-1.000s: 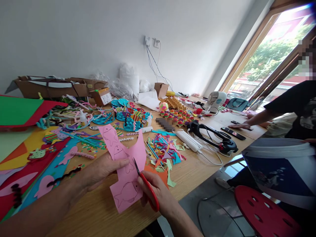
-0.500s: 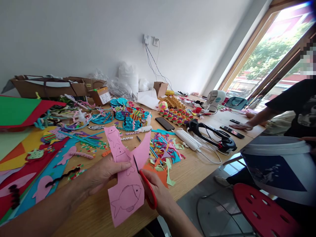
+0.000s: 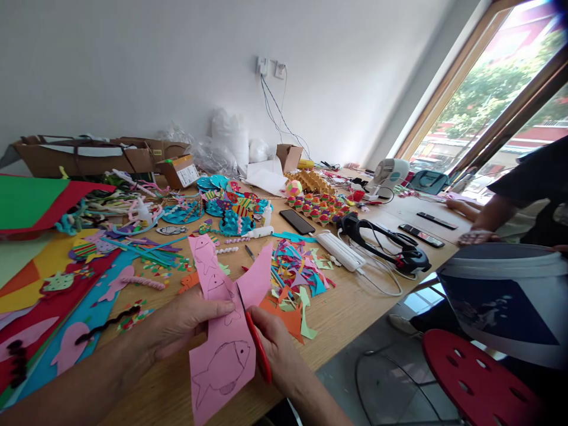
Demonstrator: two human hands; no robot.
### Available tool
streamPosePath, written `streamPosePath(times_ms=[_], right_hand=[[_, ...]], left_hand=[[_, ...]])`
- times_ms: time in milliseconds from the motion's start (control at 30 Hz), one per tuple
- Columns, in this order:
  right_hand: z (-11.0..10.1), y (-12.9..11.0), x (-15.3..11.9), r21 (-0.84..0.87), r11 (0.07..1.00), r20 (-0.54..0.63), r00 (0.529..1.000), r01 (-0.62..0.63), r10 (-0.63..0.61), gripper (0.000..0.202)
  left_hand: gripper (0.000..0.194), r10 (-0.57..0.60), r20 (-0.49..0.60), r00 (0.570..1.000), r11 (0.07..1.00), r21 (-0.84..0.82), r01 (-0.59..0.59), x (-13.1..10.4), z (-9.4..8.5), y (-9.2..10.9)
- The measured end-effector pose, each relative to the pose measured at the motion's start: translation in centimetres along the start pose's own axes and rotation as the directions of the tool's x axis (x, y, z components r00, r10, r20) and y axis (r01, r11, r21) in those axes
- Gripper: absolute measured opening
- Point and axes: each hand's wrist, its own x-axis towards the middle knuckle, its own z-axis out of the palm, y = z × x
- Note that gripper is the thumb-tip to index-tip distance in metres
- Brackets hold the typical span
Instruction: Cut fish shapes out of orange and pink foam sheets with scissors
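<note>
A pink sheet of paper [image 3: 226, 370] with several fish drawn on it in dark lines hangs over the table's front edge. My left hand [image 3: 195, 316] pinches its left side, thumb on top. In my right hand [image 3: 277, 343] are red-handled scissors [image 3: 260, 349], their dark blades lying in a cut through the upper part of the sheet. To the right of that cut a pink flap sticks up. Just beyond the paper lie a pile of coloured paper scraps [image 3: 297, 266] and an orange scrap [image 3: 286, 316].
Pipe cleaners [image 3: 151, 251], cut-out pink fish [image 3: 73, 346] and coloured sheets [image 3: 26, 278] cover the left. A phone [image 3: 296, 222], a white power strip [image 3: 339, 251] and a black headset [image 3: 381, 242] lie to the right. Another person's hand [image 3: 477, 236] is near a white bucket [image 3: 501, 302]; a red stool [image 3: 479, 378] stands below.
The scissors have tilted a little more upright, and their handles have shifted slightly left. The sheet's lower part has swung slightly left and down. The other person's hand has lifted from the table toward the bucket.
</note>
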Motion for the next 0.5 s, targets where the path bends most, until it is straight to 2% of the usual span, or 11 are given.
streamPosePath(times_ms=[267,500], right_hand=[[-0.1,0.4,1.0,-0.068,0.998,0.001,1.000,-0.004,0.004,0.029],[0.1,0.1,1.7,-0.065,0.996,-0.013,0.998,-0.058,0.057,0.030]], left_hand=[[0.027,-0.033,0.075,0.997,0.999,-0.005,0.033,0.6,-0.9,0.5],[0.033,-0.073,0.056,0.996,0.997,0.020,0.072,0.9,-0.9,1.2]])
